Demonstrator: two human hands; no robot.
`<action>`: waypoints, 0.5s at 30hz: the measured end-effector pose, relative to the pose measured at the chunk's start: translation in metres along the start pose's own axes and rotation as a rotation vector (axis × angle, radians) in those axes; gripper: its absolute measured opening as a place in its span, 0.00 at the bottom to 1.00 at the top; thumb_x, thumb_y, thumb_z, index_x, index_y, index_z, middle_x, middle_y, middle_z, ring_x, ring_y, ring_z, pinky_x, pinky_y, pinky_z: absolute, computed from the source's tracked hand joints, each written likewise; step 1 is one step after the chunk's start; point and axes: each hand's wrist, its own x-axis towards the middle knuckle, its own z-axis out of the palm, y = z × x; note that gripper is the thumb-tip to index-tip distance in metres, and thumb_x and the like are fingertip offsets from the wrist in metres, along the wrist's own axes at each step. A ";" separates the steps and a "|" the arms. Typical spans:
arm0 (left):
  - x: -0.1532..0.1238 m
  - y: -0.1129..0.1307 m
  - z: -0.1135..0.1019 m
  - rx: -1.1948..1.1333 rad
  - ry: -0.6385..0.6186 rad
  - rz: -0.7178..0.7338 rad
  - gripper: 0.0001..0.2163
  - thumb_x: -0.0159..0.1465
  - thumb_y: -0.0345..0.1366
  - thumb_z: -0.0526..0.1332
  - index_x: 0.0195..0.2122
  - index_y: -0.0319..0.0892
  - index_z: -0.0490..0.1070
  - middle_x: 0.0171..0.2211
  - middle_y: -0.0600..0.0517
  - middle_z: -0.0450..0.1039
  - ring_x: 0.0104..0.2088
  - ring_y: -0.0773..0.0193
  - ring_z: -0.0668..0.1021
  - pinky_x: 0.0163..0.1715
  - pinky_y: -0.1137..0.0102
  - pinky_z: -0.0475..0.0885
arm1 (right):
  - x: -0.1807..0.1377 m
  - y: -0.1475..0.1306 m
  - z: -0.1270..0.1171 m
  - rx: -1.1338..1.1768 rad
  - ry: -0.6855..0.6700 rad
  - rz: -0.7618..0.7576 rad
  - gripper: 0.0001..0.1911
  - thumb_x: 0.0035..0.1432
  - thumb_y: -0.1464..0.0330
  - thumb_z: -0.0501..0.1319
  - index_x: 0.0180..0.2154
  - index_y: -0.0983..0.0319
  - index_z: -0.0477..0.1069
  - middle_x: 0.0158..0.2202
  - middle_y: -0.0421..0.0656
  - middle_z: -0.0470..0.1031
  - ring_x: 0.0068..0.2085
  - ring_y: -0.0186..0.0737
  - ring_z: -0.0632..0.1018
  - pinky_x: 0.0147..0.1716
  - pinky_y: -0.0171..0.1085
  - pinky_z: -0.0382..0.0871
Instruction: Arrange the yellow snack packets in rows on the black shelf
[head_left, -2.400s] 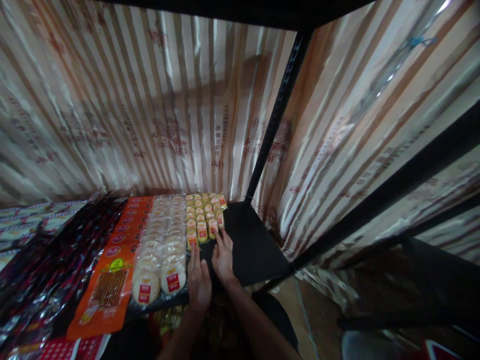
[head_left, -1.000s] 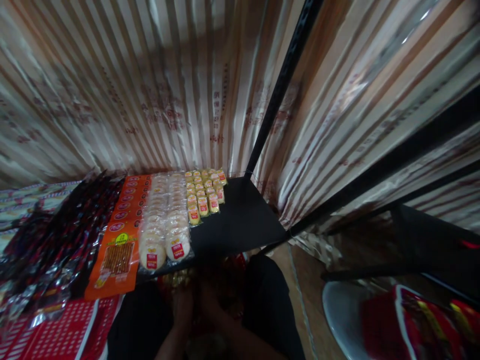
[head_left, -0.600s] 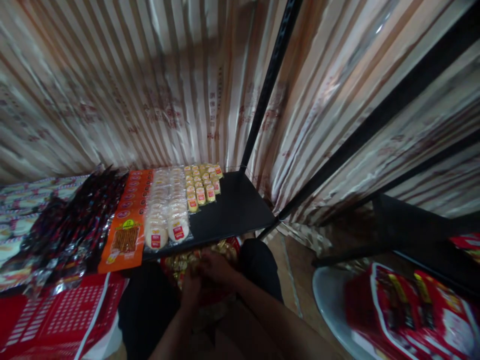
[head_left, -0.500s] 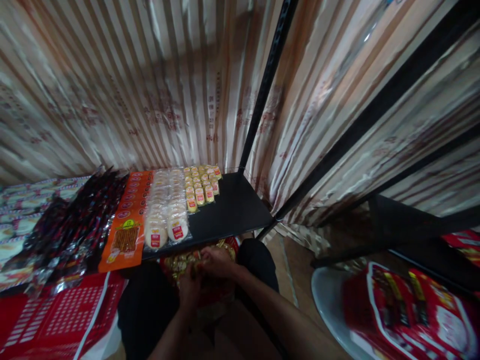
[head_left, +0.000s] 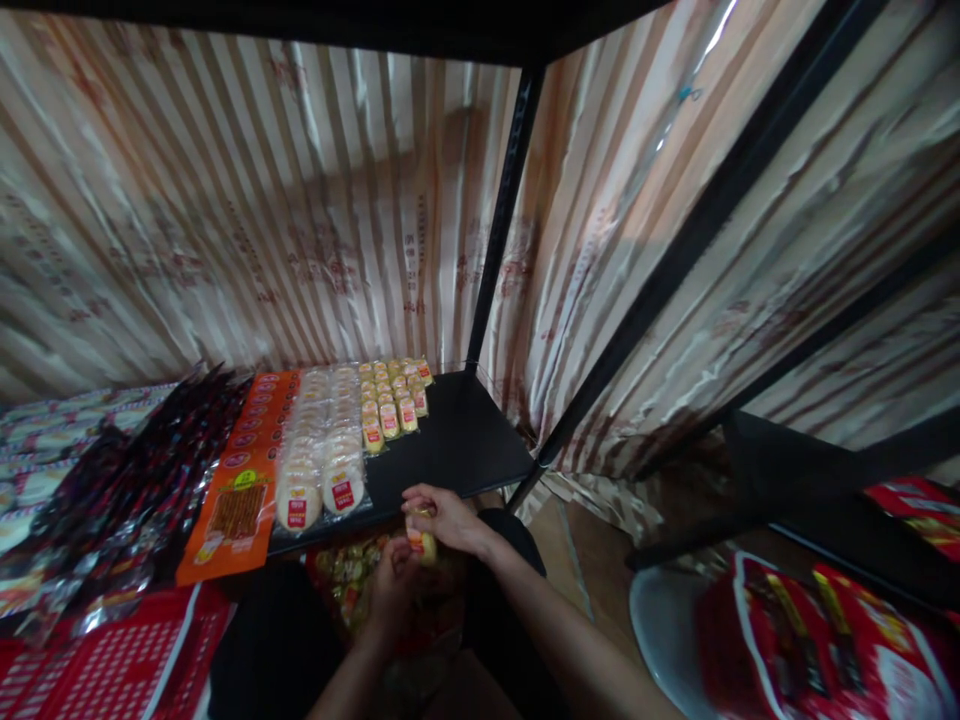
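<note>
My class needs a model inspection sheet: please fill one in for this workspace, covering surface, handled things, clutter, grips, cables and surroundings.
Surface: black shelf, snacks lined up on its left part.
Handled things: yellow pack between the grips; yellow rows on the shelf; gold packs below its front edge, dim.
Clutter: red basket lower left; red packs lower right.
Grips: right grip holds the yellow pack; left grip has its fingertips at the pack, hold unclear.
Cables: nothing seen.
Surroundings: striped curtain behind and to the right; black post at the shelf's corner.
</note>
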 end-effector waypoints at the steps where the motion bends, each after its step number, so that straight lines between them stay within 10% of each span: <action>1: 0.002 0.002 0.004 -0.034 -0.004 -0.013 0.21 0.44 0.48 0.65 0.35 0.40 0.67 0.28 0.49 0.75 0.28 0.62 0.76 0.28 0.69 0.71 | 0.000 -0.001 -0.003 0.030 0.021 0.002 0.19 0.45 0.65 0.65 0.41 0.62 0.70 0.38 0.43 0.76 0.38 0.37 0.76 0.41 0.38 0.70; 15: 0.051 0.042 0.054 0.015 0.125 0.026 0.22 0.42 0.51 0.65 0.32 0.40 0.67 0.26 0.54 0.70 0.18 0.71 0.71 0.16 0.75 0.63 | 0.005 0.019 -0.043 -0.035 0.417 -0.060 0.15 0.45 0.65 0.62 0.39 0.61 0.70 0.34 0.42 0.75 0.33 0.36 0.75 0.36 0.36 0.70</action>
